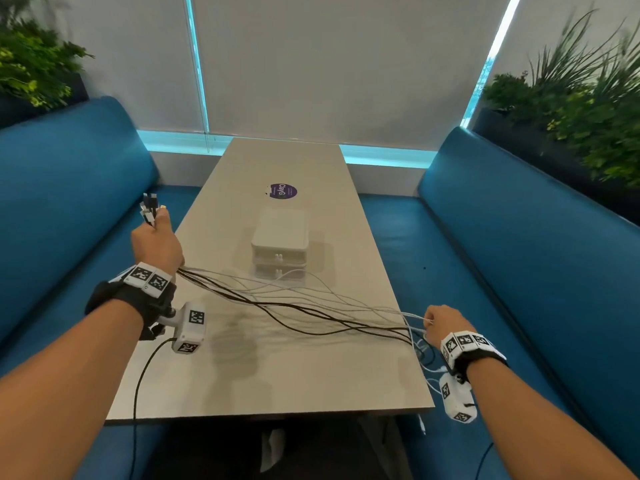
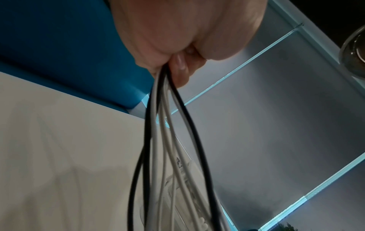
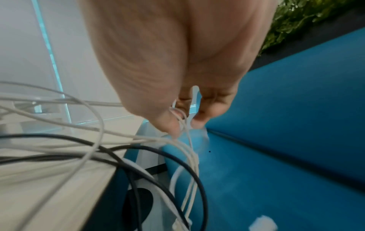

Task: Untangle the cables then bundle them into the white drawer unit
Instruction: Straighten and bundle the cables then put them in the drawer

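— clenched in our left hand (image 1: 156,244) are the plug ends of the thin black and white cables (image 1: 311,308), fanned above the fist; our right hand (image 1: 445,323) pinches white strands at the pale table's (image 1: 277,375) right edge.
— why spread so wide?
— we judge it pulls the crossings out straight over the table.
— and the small white plastic drawer unit (image 1: 280,249)?
— mid-table beyond the cables, drawers apparently closed, a white lead trailing by its front.
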The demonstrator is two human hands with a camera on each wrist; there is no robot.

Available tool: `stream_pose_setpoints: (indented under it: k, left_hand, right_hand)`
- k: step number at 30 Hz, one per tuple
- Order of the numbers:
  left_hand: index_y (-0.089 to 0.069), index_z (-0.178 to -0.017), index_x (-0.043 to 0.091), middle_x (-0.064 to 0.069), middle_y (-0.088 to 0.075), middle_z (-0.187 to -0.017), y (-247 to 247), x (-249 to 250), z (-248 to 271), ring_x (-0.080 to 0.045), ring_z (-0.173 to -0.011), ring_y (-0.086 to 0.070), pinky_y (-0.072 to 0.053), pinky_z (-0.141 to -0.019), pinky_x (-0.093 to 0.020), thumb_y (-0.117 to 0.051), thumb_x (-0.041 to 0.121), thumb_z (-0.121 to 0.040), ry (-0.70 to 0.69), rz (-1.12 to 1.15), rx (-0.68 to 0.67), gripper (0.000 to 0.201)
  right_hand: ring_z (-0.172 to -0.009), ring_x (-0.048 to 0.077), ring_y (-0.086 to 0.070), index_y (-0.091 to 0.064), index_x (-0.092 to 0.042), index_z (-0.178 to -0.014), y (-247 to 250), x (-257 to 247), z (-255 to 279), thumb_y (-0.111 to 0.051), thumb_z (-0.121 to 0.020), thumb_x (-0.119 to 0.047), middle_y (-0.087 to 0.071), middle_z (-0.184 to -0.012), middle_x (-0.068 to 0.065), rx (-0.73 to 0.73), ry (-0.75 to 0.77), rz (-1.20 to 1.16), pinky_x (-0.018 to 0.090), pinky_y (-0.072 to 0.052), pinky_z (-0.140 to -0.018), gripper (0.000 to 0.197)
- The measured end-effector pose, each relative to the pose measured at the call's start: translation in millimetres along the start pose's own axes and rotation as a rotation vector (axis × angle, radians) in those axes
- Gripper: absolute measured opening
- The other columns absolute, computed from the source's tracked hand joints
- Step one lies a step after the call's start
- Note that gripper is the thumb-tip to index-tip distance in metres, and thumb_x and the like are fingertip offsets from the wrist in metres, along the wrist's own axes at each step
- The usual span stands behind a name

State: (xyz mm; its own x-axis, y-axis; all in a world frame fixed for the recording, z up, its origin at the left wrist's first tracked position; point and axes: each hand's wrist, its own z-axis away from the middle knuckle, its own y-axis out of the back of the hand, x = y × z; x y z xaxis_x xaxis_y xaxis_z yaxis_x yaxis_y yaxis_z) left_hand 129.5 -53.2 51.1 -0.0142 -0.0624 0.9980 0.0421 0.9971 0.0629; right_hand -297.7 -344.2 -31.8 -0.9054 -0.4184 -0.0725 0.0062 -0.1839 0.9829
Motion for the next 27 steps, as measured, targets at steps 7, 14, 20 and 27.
stream_pose_setpoints:
  k: [7,14,20,27]
  left_hand:
    - [-0.043,-0.066,0.019,0.000,-0.038,-0.060,6,-4,-5,-0.021,-0.055,-0.036,-0.034,-0.065,-0.039,-0.052,0.061,-0.086,0.021,0.042,0.012,0.047]
    - [-0.045,-0.067,0.021,0.002,-0.039,-0.061,-2,-1,2,-0.019,-0.055,-0.036,-0.036,-0.063,-0.039,-0.051,0.061,-0.086,-0.012,0.056,0.003,0.045]
    - [-0.041,-0.065,0.022,0.003,-0.036,-0.057,1,8,-4,-0.019,-0.051,-0.032,-0.032,-0.063,-0.039,-0.052,0.066,-0.078,-0.028,0.104,0.008,0.047]
    - [-0.044,-0.065,0.020,0.000,-0.038,-0.057,12,5,-15,-0.023,-0.059,-0.039,-0.035,-0.061,-0.041,-0.050,0.070,-0.072,-0.034,0.110,0.072,0.051]
  right_hand:
    - [-0.077,0.016,-0.058,-0.051,-0.026,-0.091,1,13,0,-0.040,-0.101,-0.049,-0.058,-0.082,-0.004,-0.005,-0.061,0.162,0.038,-0.043,-0.086,0.027]
    - [-0.103,0.021,-0.063,-0.052,-0.026,-0.095,3,12,24,-0.066,-0.082,-0.023,-0.067,-0.106,-0.004,-0.169,-0.108,0.394,0.043,-0.035,-0.103,0.019]
    - [-0.135,0.022,-0.043,-0.051,-0.029,-0.133,-5,5,25,-0.065,-0.086,-0.035,-0.050,-0.141,-0.003,-0.235,-0.139,0.425,0.046,-0.033,-0.108,0.050]
    - [-0.093,0.021,-0.063,-0.065,-0.024,-0.089,-9,20,28,-0.063,-0.079,-0.036,-0.063,-0.088,-0.006,-0.202,-0.214,0.296,0.041,-0.048,-0.091,0.016]
